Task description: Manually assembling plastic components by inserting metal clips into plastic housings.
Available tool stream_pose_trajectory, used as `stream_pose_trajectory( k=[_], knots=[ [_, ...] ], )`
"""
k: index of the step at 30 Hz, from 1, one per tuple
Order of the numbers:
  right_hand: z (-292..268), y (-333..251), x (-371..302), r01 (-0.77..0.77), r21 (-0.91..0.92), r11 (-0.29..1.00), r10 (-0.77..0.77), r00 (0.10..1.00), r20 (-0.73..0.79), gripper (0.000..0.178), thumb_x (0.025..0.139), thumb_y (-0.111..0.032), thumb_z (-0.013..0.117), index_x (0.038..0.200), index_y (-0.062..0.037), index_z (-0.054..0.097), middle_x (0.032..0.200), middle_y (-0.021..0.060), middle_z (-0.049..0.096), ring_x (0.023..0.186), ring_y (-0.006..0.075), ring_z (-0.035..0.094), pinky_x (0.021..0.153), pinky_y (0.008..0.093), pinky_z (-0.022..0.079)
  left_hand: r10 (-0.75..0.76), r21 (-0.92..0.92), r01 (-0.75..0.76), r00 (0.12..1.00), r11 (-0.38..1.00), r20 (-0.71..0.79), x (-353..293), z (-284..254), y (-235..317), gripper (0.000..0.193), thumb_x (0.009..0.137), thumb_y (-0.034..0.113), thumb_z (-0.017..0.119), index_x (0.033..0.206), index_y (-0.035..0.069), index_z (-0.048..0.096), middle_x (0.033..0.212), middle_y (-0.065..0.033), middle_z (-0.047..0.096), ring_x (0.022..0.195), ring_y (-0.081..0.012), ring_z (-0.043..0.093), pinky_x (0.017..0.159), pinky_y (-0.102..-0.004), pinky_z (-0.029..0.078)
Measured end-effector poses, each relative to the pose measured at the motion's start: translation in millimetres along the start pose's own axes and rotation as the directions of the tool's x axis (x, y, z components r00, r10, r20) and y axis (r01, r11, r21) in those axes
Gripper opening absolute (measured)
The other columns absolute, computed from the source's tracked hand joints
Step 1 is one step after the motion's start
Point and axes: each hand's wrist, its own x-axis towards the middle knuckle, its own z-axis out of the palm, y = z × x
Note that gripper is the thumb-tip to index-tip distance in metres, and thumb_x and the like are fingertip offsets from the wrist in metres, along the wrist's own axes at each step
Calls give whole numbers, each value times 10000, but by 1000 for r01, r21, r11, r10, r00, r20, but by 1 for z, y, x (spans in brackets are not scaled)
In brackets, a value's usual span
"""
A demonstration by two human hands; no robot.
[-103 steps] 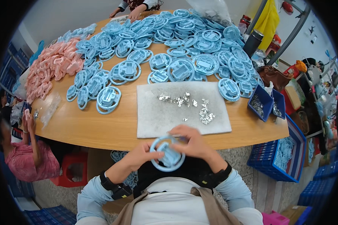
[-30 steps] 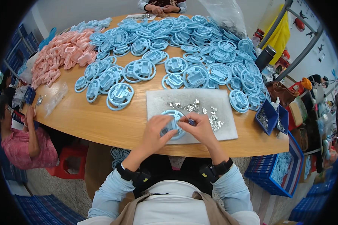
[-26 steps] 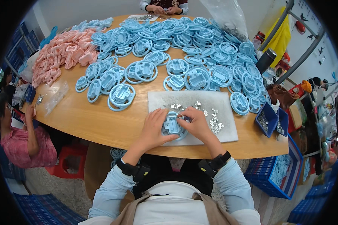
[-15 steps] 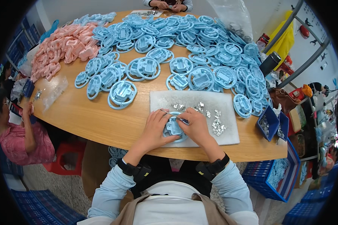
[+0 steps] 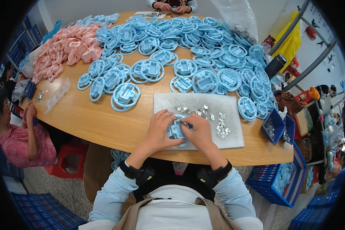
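Observation:
A light blue ring-shaped plastic part (image 5: 175, 131) with a boxy recess rests at the near side of a whitish mat (image 5: 230, 111). Closed around its left side, my left hand (image 5: 159, 129) keeps the thumb along the near edge. My right hand (image 5: 200, 131), over the part's right side, grips a slim metal tool (image 5: 186, 123) with a dark handle; its exact kind is unclear. The tool's tip is over the recess, partly hidden by my fingers. Just beyond my hands, small shiny metal pieces (image 5: 222, 128) lie scattered on the mat.
Blue ring parts (image 5: 205, 79) are heaped across the table, with pink plastic parts (image 5: 71, 48) at the far left. Two blue bins (image 5: 273, 126) of small metal pieces stand at the right edge. Co-workers sit at the left (image 5: 25, 142) and far side (image 5: 172, 7).
My right hand has drawn in slightly, and the tool's shaft, which lay across toward my left fingertips, now points down over the part. My left hand still holds the part.

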Motion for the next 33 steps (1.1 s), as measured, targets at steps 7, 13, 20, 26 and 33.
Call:
stream_pose_trajectory(
  k=[7,13,20,26,33],
  knots=[
    [-30,-10,-10,-149,398,905,122,988,91,116,731,-43,692,843,-15,691,659,34,548,567,81,470,509,234,357,-60,-48,65,995,997,82,4,-25,31,686,526,337,825,1088,43,561,1166,-156,549,1102,-327,504,943,-416,383],
    [-38,-11,-19,-95,419,903,63,994,89,129,733,-48,699,858,-17,693,660,28,558,557,74,469,500,231,353,-13,-68,19,996,997,83,1,-34,55,690,539,358,823,1092,33,566,1164,-164,552,1098,-323,507,943,-417,377],
    [-49,-36,-48,-10,90,996,8,1000,19,188,720,-104,688,905,-91,711,753,72,603,584,198,554,530,284,426,13,-40,-8,992,999,124,-14,-36,71,672,525,354,825,1059,27,581,1127,-165,569,1069,-324,521,930,-422,382],
    [-62,-31,-74,-177,355,918,204,978,-43,291,714,-166,710,973,-36,691,908,81,654,723,139,618,609,253,466,37,-80,-32,998,996,56,-26,-37,93,631,525,328,813,1032,28,585,1102,-168,571,1049,-334,527,914,-423,391],
    [-50,-35,-79,-230,487,842,248,968,28,339,735,-141,703,1028,25,659,838,83,670,719,110,599,635,241,478,100,-18,-99,995,995,32,-33,-43,114,636,522,306,815,1046,29,583,1130,-179,557,1068,-359,507,923,-430,386]
  ],
)
